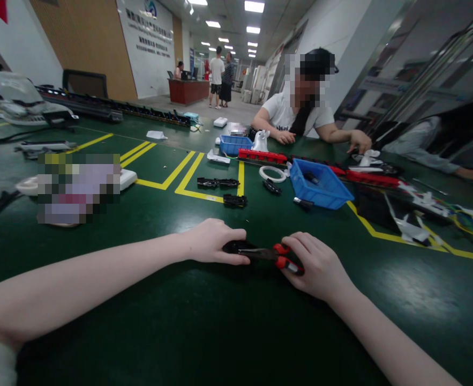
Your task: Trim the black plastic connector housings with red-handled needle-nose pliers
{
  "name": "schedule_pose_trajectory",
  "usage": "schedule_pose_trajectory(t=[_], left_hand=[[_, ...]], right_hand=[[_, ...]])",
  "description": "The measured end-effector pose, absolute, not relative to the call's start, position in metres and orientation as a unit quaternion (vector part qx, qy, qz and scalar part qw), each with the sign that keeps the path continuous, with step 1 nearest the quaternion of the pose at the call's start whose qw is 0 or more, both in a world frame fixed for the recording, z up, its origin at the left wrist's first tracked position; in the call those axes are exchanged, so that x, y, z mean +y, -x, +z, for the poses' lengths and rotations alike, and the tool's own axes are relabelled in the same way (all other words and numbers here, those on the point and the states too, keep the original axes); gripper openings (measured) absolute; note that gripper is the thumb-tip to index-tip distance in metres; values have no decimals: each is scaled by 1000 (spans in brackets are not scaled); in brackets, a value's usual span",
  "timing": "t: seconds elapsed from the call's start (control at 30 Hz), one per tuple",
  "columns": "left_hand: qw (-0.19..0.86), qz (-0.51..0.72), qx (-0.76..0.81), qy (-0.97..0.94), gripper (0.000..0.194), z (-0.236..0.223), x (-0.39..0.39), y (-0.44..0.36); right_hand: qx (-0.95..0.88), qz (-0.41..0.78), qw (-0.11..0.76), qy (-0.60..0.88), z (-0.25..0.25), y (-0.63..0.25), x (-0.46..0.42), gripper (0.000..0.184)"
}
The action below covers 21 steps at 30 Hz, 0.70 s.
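My left hand [214, 242] is closed over a small black plastic part [236, 247] that rests on the green table [204, 321]. My right hand [316, 265] grips pliers with red handles [282, 257]; their dark jaws reach left to the black part. Both hands sit close together at the middle of the table. Further back lie two more black parts, a long one [217, 183] and a short one [235, 201], beside the yellow floor-tape lines.
A blue bin [318, 185] stands ahead right, a second blue bin [233, 145] behind it, and red-and-black strips [262, 156] between them. A white tape ring [272, 173] lies nearby. Two people sit across the table; white parts and cables lie right. Clutter lines the left edge.
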<state>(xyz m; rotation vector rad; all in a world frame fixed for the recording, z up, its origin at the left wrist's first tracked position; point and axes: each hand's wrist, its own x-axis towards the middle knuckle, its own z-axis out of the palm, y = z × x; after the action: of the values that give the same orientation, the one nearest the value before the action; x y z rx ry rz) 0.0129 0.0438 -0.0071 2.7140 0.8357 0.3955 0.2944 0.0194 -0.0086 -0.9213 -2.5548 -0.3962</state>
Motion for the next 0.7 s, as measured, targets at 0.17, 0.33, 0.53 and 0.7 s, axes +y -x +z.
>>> schedule_pose_trajectory(t=[0.17, 0.33, 0.53, 0.7], left_hand=[[144, 130, 286, -938, 42, -7, 44, -12], [163, 139, 276, -937, 42, -8, 46, -12], [170, 149, 280, -933, 42, -11, 47, -11], [164, 153, 290, -930, 42, -13, 48, -12]], right_hand=[[-918, -107, 181, 336, -6, -295, 20, 29], [-919, -85, 179, 341, -7, -295, 22, 27], [-921, -74, 183, 336, -9, -296, 21, 27], [-921, -80, 194, 327, -9, -296, 20, 34]])
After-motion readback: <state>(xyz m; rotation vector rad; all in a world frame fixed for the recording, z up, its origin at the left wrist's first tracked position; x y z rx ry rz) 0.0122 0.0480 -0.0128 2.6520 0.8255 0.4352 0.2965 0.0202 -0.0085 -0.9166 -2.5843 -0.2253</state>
